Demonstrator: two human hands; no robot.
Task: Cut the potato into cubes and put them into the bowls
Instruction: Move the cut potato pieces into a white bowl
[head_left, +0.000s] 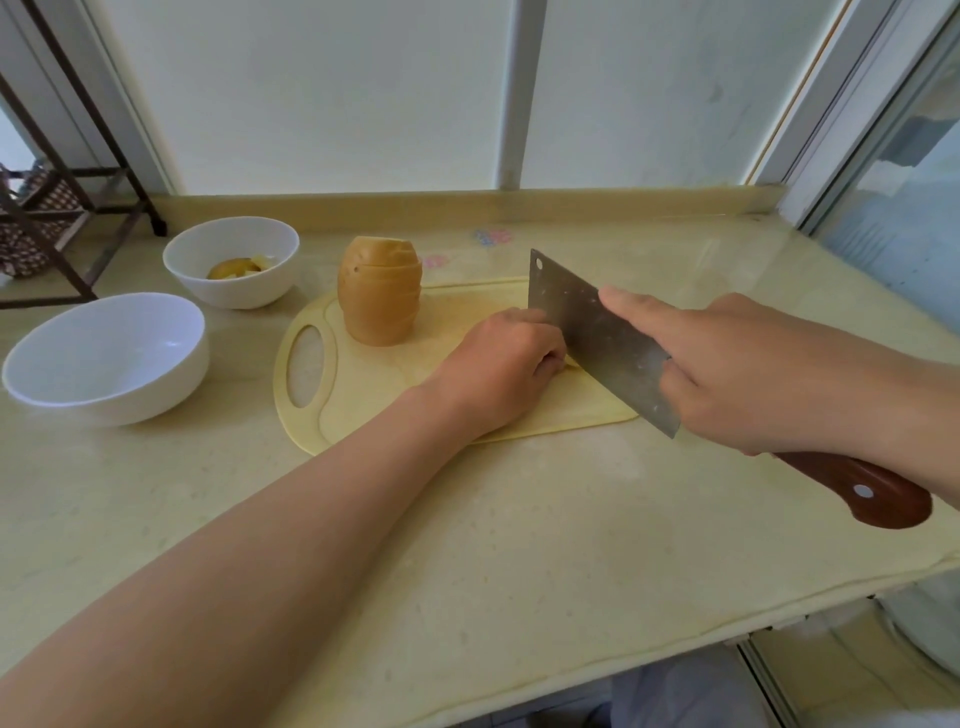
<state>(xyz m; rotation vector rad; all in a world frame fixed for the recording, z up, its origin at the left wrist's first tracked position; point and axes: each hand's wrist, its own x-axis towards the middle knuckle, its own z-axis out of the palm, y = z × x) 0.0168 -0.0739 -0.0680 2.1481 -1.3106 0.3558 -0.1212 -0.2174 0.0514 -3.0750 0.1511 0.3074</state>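
A: Board and spud colours?
B: Cutting board was pale yellow, plain. Potato was tan-brown.
A: Bowls?
B: Near bowl and far bowl were both plain white. The bits in the far one were yellow and orange-brown.
A: Knife?
B: Cleaver was dull grey steel, speckled. Its handle was red-brown with one silver rivet. The potato piece by the blade was pale yellow.
A: Rest?
B: Counter was cream, faintly mottled, with pink and blue flower marks. Basket was brown with white dots.
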